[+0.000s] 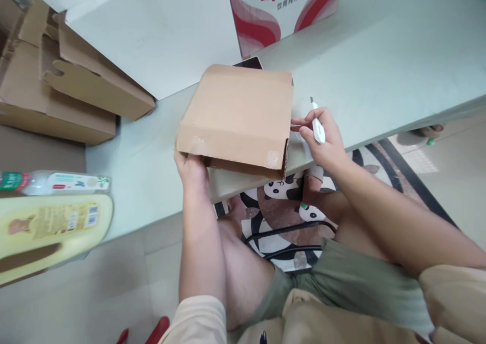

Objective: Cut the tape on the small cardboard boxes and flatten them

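Note:
A brown cardboard box [239, 114] is on the pale table, its near side raised or partly open with a dark gap under the lid's front edge. My left hand [193, 171] grips the box's near left corner; some of its fingers are hidden beneath the cardboard. Just off the right side of the box, my right hand [325, 134] holds a white utility knife [318, 129] against the palm, its short blade pointing away from me. Two fingers of that hand reach toward the box's right edge. Pieces of clear tape show on the near corners.
Behind the box lies a dark flat device [250, 63], beside a white and red carton [281, 10]. Folded cardboard boxes [87, 81] are stacked at left. A plastic bottle [68, 182] and a yellow bottle [56, 222] lie nearer. The table's front edge runs below the hands.

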{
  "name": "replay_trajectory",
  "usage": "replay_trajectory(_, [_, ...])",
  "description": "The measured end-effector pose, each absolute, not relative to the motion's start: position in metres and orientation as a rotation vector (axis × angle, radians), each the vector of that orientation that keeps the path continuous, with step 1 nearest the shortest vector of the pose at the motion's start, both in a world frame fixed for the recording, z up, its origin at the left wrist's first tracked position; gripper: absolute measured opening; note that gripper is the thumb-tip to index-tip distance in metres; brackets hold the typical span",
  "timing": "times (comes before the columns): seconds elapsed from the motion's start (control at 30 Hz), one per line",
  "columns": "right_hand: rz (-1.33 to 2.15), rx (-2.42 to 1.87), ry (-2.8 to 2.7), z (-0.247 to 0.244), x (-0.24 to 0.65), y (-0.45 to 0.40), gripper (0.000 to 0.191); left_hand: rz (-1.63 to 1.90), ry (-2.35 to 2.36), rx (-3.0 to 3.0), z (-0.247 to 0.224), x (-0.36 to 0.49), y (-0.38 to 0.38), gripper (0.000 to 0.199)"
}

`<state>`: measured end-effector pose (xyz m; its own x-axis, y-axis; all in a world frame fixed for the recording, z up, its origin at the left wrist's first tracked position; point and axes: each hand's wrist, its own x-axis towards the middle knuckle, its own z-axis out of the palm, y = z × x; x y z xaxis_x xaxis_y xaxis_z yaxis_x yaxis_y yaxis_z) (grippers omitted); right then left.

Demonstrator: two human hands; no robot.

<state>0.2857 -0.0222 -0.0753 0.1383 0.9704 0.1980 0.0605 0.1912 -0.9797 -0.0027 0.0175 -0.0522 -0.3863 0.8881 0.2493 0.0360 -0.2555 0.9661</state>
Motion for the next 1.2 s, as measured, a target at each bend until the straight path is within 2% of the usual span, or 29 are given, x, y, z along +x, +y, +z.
replay_trajectory(0.6, [0.936,-1.147,-1.216,-0.076,0.285,-0.023,0.030,1.733,1.301,1.095,-0.050,-0.001,0.016,0.041])
replay_trajectory(0.97, [0.815,-1.179,-1.293,-0.071,0.284,-0.027,0.037,1.658,1.204,1.083,-0.053,-0.003,0.016,0.043])
replay_trajectory(1.2, [0.722,-1.093,-1.501,-0.062,0.281,-0.033,0.043,1.574,1.104,0.965,-0.044,0.003,0.010,0.066])
